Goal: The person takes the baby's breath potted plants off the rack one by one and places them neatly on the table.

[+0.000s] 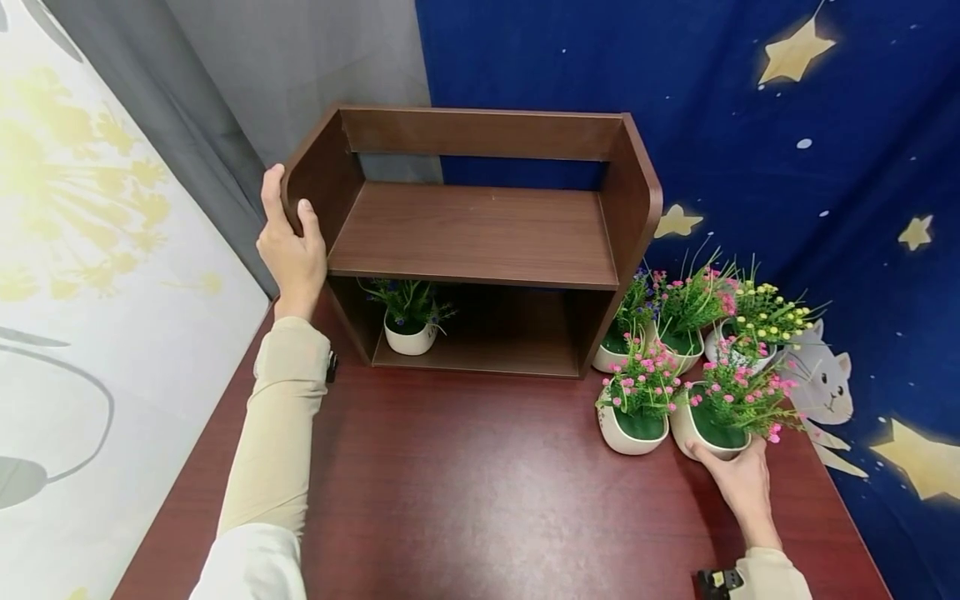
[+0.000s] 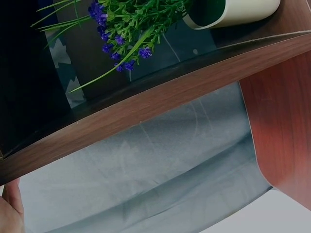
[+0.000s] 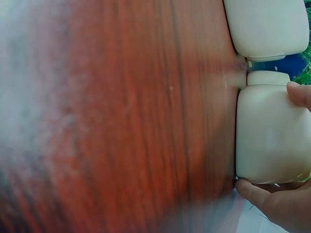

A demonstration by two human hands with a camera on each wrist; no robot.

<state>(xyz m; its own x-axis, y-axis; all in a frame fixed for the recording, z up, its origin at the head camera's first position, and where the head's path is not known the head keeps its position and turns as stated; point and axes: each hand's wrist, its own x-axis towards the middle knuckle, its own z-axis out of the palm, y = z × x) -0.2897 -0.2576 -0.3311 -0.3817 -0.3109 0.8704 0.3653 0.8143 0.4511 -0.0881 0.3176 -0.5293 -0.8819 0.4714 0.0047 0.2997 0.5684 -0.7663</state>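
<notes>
My left hand (image 1: 292, 250) grips the front edge of the left side panel of a brown wooden shelf (image 1: 480, 233), thumb on the inner face and fingers outside. In the left wrist view only part of that hand (image 2: 10, 211) shows below the panel. With my right hand (image 1: 738, 483) I hold a white pot of pink flowers (image 1: 686, 425) by its sides, at the table's right. The right wrist view shows this pot (image 3: 272, 136) standing on the tabletop between thumb and fingers. A potted plant with blue-purple flowers (image 1: 410, 337) stands in the shelf's lower left.
Left of the held pot stands another pink-flowered pot (image 1: 630, 433). Behind are a purple-flowered pot (image 1: 611, 357), a pink one (image 1: 686, 358) and a yellow one (image 1: 757, 358). The reddish-brown table (image 1: 480, 483) meets a star-patterned blue curtain (image 1: 885, 333) at the right.
</notes>
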